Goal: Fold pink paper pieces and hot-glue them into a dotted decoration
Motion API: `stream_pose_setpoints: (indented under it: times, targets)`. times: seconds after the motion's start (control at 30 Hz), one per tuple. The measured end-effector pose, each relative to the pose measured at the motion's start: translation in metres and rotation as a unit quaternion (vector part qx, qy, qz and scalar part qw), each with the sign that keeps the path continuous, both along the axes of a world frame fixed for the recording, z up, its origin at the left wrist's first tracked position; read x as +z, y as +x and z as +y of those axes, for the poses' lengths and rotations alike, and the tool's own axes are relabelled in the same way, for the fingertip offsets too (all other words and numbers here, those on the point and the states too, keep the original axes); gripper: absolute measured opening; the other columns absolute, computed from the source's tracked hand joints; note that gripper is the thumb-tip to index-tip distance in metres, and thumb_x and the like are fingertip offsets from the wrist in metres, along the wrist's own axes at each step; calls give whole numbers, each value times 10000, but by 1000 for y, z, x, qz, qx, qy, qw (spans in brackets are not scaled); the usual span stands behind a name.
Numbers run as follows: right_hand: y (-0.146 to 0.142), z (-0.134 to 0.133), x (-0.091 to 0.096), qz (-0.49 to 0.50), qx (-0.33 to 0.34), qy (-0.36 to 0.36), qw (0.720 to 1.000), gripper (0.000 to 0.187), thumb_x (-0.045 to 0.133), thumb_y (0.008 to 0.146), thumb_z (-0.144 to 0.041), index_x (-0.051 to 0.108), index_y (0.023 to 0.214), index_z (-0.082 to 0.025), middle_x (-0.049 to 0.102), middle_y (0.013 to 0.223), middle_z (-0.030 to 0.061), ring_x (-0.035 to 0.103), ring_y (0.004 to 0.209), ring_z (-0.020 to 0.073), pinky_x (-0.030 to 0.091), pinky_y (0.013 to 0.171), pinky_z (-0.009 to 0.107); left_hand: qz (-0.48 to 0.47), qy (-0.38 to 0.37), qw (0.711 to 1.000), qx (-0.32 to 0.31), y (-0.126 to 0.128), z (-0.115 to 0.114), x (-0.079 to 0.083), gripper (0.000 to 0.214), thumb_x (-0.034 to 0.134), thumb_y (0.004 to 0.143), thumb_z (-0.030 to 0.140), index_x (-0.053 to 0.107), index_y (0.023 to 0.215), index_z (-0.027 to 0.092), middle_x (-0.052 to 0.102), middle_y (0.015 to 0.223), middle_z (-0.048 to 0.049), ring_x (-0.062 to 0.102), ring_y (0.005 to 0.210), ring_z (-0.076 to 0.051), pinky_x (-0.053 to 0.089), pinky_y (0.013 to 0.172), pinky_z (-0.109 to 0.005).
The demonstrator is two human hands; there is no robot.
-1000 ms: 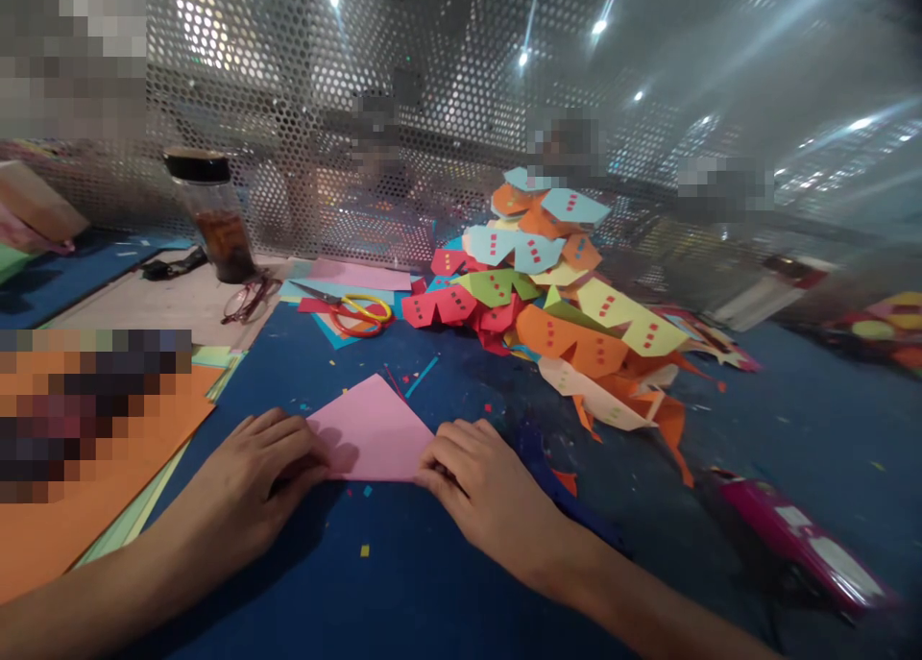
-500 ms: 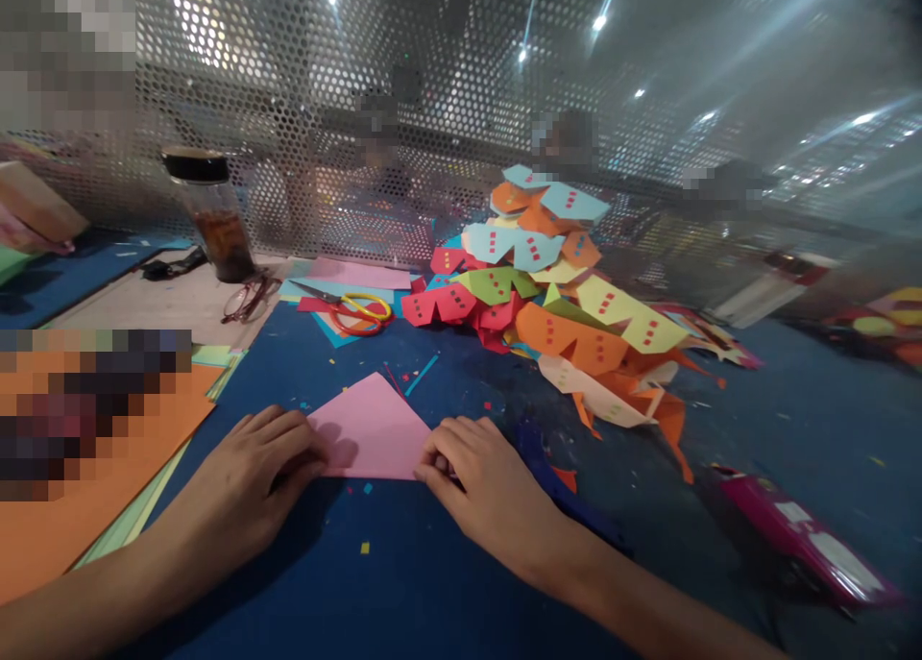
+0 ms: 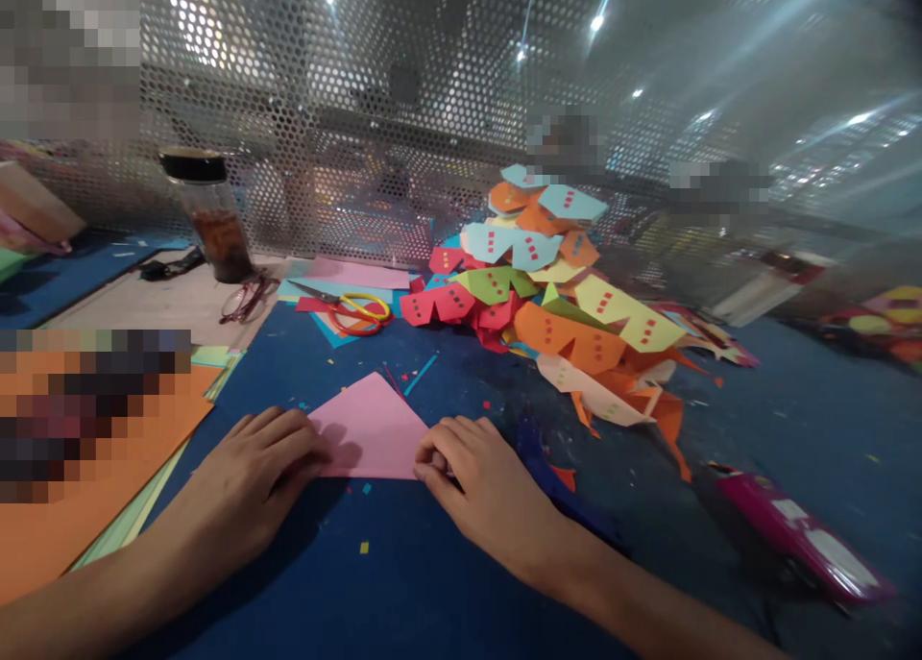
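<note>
One pink paper triangle (image 3: 375,434) lies on the blue tabletop (image 3: 403,593), apparently folded; no cuts or markings show on it, unlike the piled multicoloured paper figures (image 3: 569,336) beyond. Left hand (image 3: 270,453) and right hand (image 3: 475,477) pinch its near corners.

Pink paper (image 3: 375,429): side corners covered by left hand (image 3: 270,468) and right hand (image 3: 468,463). Orange sheet (image 3: 43,535), lower left: cut by frame edge. Magenta object (image 3: 807,535), lower right: blurred.

We see one pink paper (image 3: 375,429), triangle-shaped, lying on the blue table (image 3: 346,602), its peak pointing away from us.
</note>
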State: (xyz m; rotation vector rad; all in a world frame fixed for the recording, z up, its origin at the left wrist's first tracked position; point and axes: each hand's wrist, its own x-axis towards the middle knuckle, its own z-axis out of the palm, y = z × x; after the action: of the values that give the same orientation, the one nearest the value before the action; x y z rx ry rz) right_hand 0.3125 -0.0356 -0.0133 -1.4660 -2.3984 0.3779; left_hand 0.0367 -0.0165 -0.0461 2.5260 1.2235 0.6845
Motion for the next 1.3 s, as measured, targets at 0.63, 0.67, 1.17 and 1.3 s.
stream_pose_setpoints:
  times: [0.63, 0.67, 1.17, 1.3]
  targets:
    - [0, -1, 3, -9, 11, 7, 1000, 92, 618, 942, -107, 606, 888, -181, 674, 922, 15, 582, 853, 187, 348, 779, 344, 68, 174, 977, -106, 2, -8, 18, 269, 386, 1024, 154, 623, 909, 205, 670, 831, -32, 562, 734, -214, 396, 682, -356]
    - [1, 0, 2, -9, 10, 7, 1000, 89, 620, 942, -110, 607, 891, -182, 674, 926, 14, 582, 854, 187, 348, 780, 344, 71, 181, 974, -113, 2, -9, 21, 276, 385, 1016, 137, 631, 911, 203, 670, 815, -31, 565, 721, -211, 406, 673, -351]
    - [1, 0, 2, -18, 17, 12, 1000, 101, 606, 952, -109, 601, 881, -180, 663, 908, 12, 576, 835, 184, 340, 763, 338, 261, 209, 938, -94, -5, -36, 17, 516, 332, 881, -18, 626, 1277, 135, 735, 1136, -128, 698, 970, -261, 583, 833, -373]
    - [0, 0, 1, -17, 16, 13, 1000, 103, 603, 956, -113, 601, 878, -181, 664, 911, 15, 574, 838, 185, 339, 761, 337, 279, 209, 933, -84, -4, -38, 14, 533, 333, 863, -19, 640, 1270, 136, 739, 1144, -134, 713, 974, -270, 616, 810, -376]
